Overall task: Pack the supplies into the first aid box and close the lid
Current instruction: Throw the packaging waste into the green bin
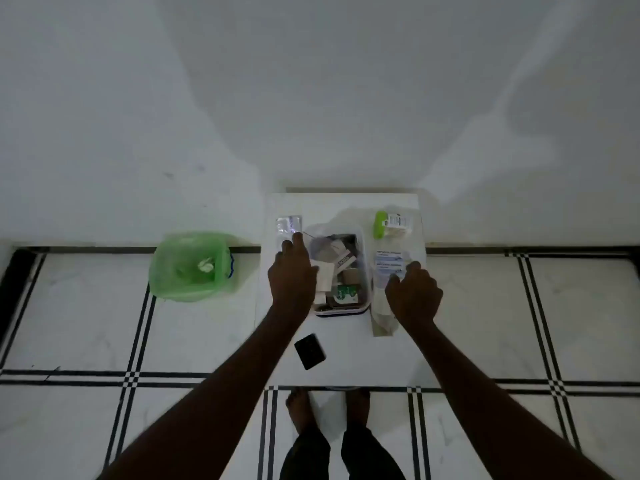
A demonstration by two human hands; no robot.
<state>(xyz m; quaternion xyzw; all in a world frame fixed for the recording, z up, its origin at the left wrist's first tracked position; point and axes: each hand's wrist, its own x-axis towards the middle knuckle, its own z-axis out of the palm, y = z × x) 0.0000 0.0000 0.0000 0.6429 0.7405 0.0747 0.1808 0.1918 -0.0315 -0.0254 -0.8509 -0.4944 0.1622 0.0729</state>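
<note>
The clear first aid box (pixel 366 271) stands open on a small white table (pixel 363 358), with packets and a green-labelled bottle (pixel 345 294) inside. My left hand (pixel 292 275) reaches along the box's left side, its fingertips on a clear packet (pixel 286 227) lying left of the box. My right hand (pixel 414 294) rests on flat clear-wrapped packs (pixel 389 268) to the right of the box, fingers curled over them. A green-capped bottle (pixel 381 224) and a small white packet (pixel 399 224) lie at the back right of the table. No lid is visible.
A black phone-like object (pixel 310 350) lies on the table's near part. A bin lined with a green bag (pixel 192 266) stands on the tiled floor to the left. A white wall rises behind the table. My bare feet (pixel 301 410) stand at the table's front edge.
</note>
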